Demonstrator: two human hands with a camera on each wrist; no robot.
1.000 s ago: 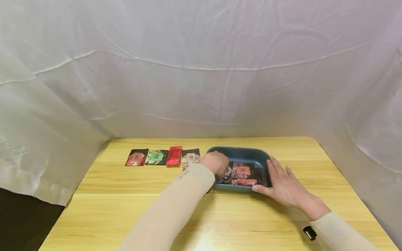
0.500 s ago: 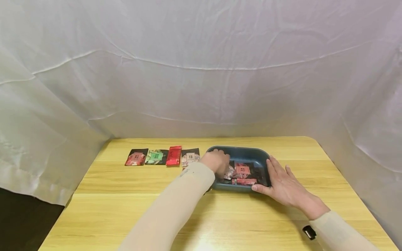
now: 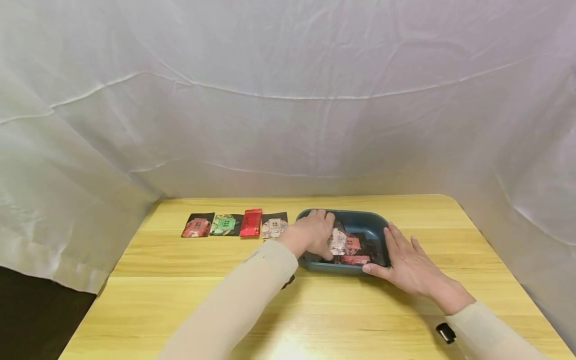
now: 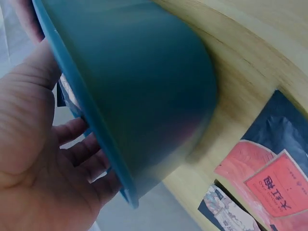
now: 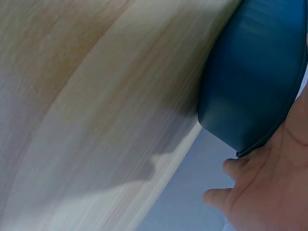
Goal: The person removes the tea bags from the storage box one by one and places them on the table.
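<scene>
A pale-patterned packet lies in the blue basin, just beside the left hand's thumb. The left hand reaches over the basin's left rim, fingers and thumb spread apart; whether they grip that packet I cannot tell. Next to it lie a red-labelled packet and, along the near wall, a red strip. The right hand rests extended fingers against the basin's right end, grasping nothing. The basin stands near the far edge of the wooden table. Toward the table's far left corner runs a row: a red-and-black packet, a green-labelled packet, a shiny red packet and a black-and-white packet. White fabric hangs behind the far edge.
</scene>
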